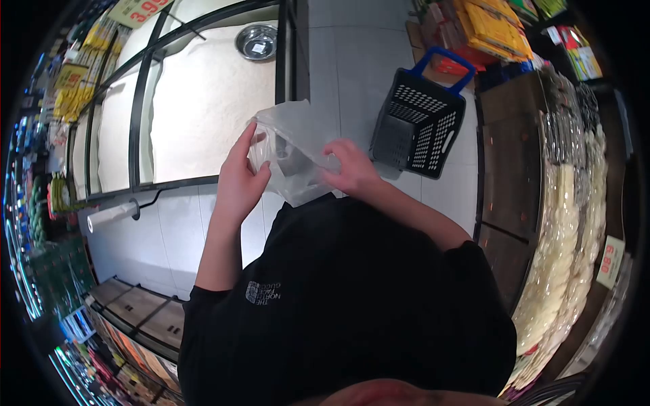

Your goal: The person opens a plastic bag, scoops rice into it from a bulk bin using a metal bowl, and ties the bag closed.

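Observation:
A thin, translucent plastic bag [291,115] hangs in front of my chest, its mouth spread apart. My left hand [242,172] grips the bag's left edge, with the thumb and fingers curved around the film. On the other side, my right hand [349,166] pinches the right edge between thumb and fingers. Beyond the bag, to the left, lies a bin of white grain [203,101], probably rice, divided by dark frames. A shiny metal bowl [256,42] rests on the grain at the far right corner.
A dark shopping basket [426,125] with a blue handle stands on the tiled floor [325,61] at the right. Packaged noodles [562,237] line the right shelf. A roll of bags [112,216] is mounted at the bin's near left side. Yellow packets [497,30] are stacked at the back right.

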Demonstrator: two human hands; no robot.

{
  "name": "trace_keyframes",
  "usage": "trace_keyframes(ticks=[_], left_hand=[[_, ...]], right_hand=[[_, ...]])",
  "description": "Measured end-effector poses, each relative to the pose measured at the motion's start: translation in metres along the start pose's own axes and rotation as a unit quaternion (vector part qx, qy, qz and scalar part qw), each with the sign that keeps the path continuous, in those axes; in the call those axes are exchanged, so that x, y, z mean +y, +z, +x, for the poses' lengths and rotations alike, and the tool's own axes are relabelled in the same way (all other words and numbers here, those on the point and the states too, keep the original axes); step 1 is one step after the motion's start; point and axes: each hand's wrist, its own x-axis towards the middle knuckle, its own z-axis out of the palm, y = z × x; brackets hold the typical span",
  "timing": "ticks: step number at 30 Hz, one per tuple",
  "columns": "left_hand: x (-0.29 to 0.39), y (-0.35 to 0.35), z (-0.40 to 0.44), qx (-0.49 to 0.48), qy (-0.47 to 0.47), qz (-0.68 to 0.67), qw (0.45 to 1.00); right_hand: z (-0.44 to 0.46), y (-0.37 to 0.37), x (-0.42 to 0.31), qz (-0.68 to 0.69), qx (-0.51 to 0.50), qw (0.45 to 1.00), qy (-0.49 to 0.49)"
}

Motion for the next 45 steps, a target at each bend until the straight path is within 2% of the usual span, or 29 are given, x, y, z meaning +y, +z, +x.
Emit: trace_keyframes(ticks=[3, 4, 8, 11, 14, 17, 19, 20, 23, 25, 27, 31, 35, 37, 38, 39, 41, 42, 45], left_hand=[[-0.005, -0.011, -0.017, 0.072, -0.071, -0.009, 0.995], [-0.019, -0.009, -0.023, 0.114, -0.073, -0.069, 0.988], [-0.039, -0.030, -0.042, 0.200, -0.099, -0.032, 0.974], [-0.039, -0.039, -0.046, 0.267, -0.074, -0.008, 0.961], [-0.034, -0.045, -0.044, 0.313, -0.093, 0.045, 0.944], [-0.031, -0.050, -0.046, 0.337, -0.117, 0.101, 0.929], [-0.029, -0.053, -0.052, 0.343, -0.129, 0.125, 0.922], [-0.025, -0.055, -0.055, 0.342, -0.161, 0.093, 0.921], [-0.034, -0.050, -0.057, 0.368, -0.128, 0.061, 0.919], [-0.025, -0.051, -0.053, 0.350, -0.196, 0.030, 0.916], [-0.023, -0.050, -0.039, 0.336, -0.256, 0.040, 0.906], [-0.056, -0.027, -0.013, 0.365, -0.260, 0.068, 0.891], [-0.069, -0.010, 0.033, 0.397, -0.365, 0.002, 0.842], [-0.077, 0.000, 0.058, 0.419, -0.445, -0.006, 0.791], [-0.075, 0.003, 0.070, 0.449, -0.435, -0.025, 0.780], [-0.072, 0.004, 0.083, 0.456, -0.440, -0.021, 0.773], [-0.067, 0.007, 0.108, 0.475, -0.447, -0.013, 0.758], [-0.067, 0.012, 0.113, 0.474, -0.464, -0.036, 0.748], [-0.050, 0.012, 0.135, 0.471, -0.491, -0.019, 0.732]], right_hand=[[0.046, -0.002, 0.005, 0.028, 0.013, 0.999, -0.040], [0.063, -0.003, 0.001, 0.035, 0.037, 0.998, -0.043], [0.130, -0.006, -0.014, 0.092, 0.053, 0.992, -0.063], [0.172, -0.013, -0.046, 0.053, 0.038, 0.991, -0.115], [0.208, 0.001, -0.058, 0.071, 0.032, 0.986, -0.146], [0.227, 0.012, -0.076, 0.170, -0.026, 0.983, -0.066], [0.238, 0.020, -0.081, 0.189, -0.065, 0.977, -0.074], [0.242, 0.021, -0.089, 0.197, -0.090, 0.974, -0.065], [0.258, 0.036, -0.088, 0.236, -0.173, 0.954, -0.067], [0.272, 0.048, -0.085, 0.280, -0.223, 0.931, -0.071], [0.291, 0.060, -0.065, 0.203, -0.259, 0.941, -0.084], [0.324, 0.066, -0.055, 0.155, -0.371, 0.915, -0.035], [0.409, 0.067, -0.018, 0.094, -0.481, 0.850, -0.192], [0.480, 0.076, 0.023, 0.073, -0.448, 0.881, -0.136], [0.522, 0.081, 0.040, -0.017, -0.405, 0.900, -0.161], [0.566, 0.085, 0.053, -0.053, -0.413, 0.905, -0.090], [0.648, 0.101, 0.098, -0.189, -0.283, 0.919, -0.200], [0.684, 0.107, 0.118, -0.211, -0.270, 0.913, -0.221], [0.747, 0.120, 0.143, -0.318, -0.283, 0.883, -0.198]])
